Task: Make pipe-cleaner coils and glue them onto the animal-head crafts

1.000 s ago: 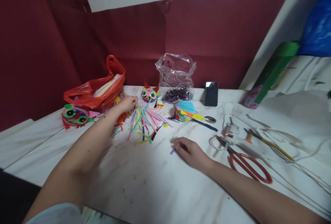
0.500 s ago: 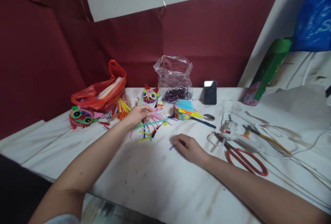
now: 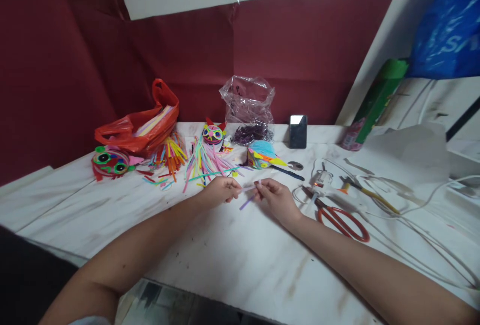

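Note:
My left hand is closed, pinching one end of a pale lilac pipe cleaner over the front of the table. The fingertips of my right hand pinch its other end. A short purple pipe cleaner also sticks out from under my right hand. Just behind my hands fans a pile of pastel pipe cleaners, with a green one lying across it. A colourful animal head with red ears stands at the back of that pile. To its right lies a blue-topped piece with yellow and orange parts.
At left are another animal head, a red plastic bag and orange-yellow pipe cleaners. A clear bag and a phone stand behind. Scissors, a white glue gun, pliers and cords lie right.
My left hand has come from the pastel pile toward my right hand, bringing the lilac pipe cleaner. My right hand has risen slightly and now pinches it too. The view has shifted a little.

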A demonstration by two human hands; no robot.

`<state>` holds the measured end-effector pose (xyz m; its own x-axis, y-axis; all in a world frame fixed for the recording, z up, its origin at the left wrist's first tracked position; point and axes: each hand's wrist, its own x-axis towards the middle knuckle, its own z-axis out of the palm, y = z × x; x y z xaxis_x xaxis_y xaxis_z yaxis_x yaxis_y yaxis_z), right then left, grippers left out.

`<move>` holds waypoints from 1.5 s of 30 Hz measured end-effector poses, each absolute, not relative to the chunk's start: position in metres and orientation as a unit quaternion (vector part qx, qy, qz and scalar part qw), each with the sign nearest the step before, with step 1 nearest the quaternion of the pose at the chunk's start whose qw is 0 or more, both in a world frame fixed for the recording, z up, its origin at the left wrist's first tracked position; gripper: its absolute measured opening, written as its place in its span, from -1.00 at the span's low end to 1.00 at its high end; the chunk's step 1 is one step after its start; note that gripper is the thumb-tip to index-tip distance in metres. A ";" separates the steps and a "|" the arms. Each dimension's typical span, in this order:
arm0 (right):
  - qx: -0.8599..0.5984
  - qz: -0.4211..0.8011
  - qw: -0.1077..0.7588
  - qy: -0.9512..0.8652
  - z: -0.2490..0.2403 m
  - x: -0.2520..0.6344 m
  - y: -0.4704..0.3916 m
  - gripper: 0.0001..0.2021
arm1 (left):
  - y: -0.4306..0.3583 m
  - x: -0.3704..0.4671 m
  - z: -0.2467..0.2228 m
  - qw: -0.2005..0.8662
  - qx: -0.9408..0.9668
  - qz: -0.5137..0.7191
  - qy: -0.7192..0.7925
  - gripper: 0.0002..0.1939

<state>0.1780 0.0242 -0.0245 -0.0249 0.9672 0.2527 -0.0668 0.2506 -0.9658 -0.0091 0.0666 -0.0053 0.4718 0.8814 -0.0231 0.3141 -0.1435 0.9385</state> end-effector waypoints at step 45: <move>-0.381 0.539 0.610 -0.439 -0.026 0.182 0.014 -0.77 | 0.053 -0.014 -0.027 0.451 0.724 0.253 0.457 -0.82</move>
